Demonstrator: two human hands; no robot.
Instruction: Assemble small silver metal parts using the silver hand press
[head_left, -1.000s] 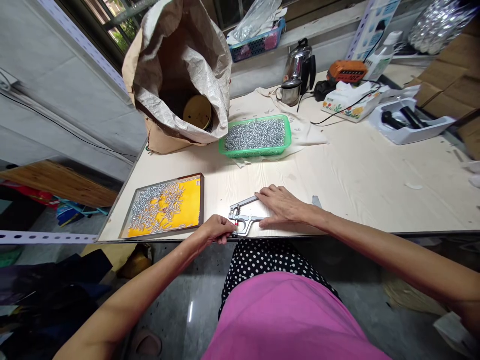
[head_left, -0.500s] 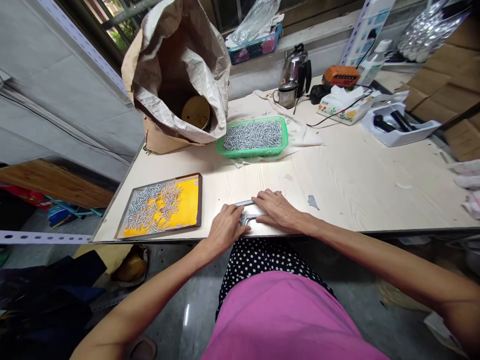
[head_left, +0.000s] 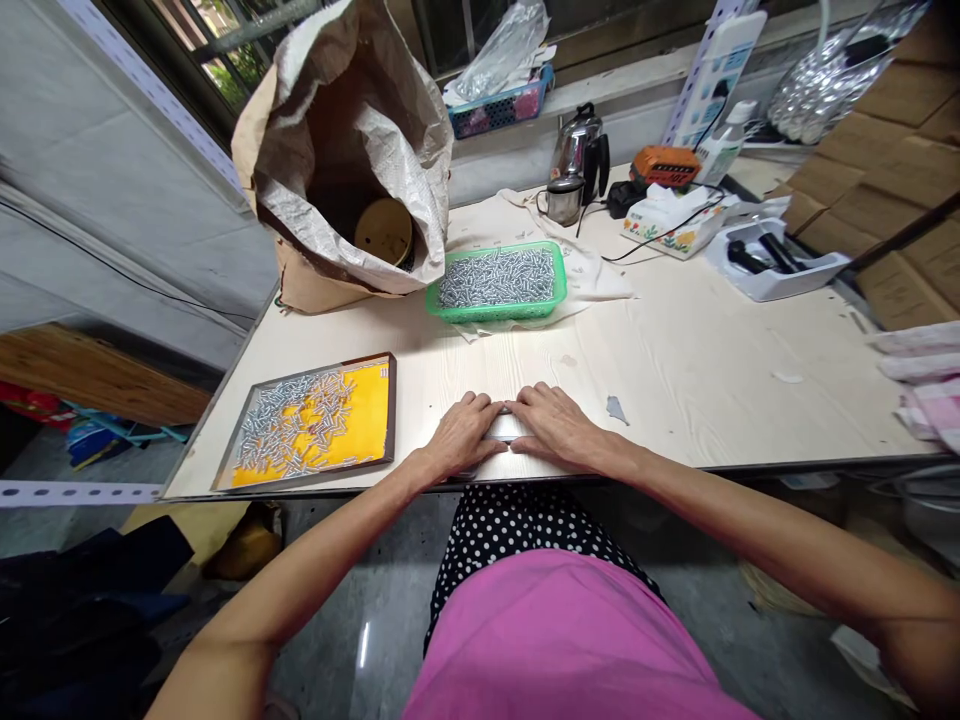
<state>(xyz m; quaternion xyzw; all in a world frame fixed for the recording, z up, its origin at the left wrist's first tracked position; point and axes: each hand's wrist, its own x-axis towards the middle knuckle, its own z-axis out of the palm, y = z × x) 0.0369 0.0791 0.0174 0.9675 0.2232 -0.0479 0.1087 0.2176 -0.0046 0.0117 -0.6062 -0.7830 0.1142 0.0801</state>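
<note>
At the table's front edge, my left hand (head_left: 463,437) and my right hand (head_left: 553,428) face each other with bent fingers. Both are closed on the ends of a small grey metal piece (head_left: 510,438). Two thin parallel bars of it show between the hands; the fingers cover the rest, so its exact kind is unclear. Left of my hands lies a shallow tray (head_left: 391,410) with a yellow bottom, strewn with small silver pins (head_left: 289,425). Beyond my hands, a green plastic basket (head_left: 561,278) is filled with similar pins.
A large open woven sack (head_left: 262,165) stands at the back left with a round tin inside. Along the back are a metal kettle (head_left: 581,150), a steel cup (head_left: 562,200), an orange battery pack (head_left: 666,166), a tissue pack and a white tray (head_left: 780,285). Cardboard stands at the right.
My hands have come closer together on the metal piece, the left moving right and covering more of it. The whole view has shifted slightly.
</note>
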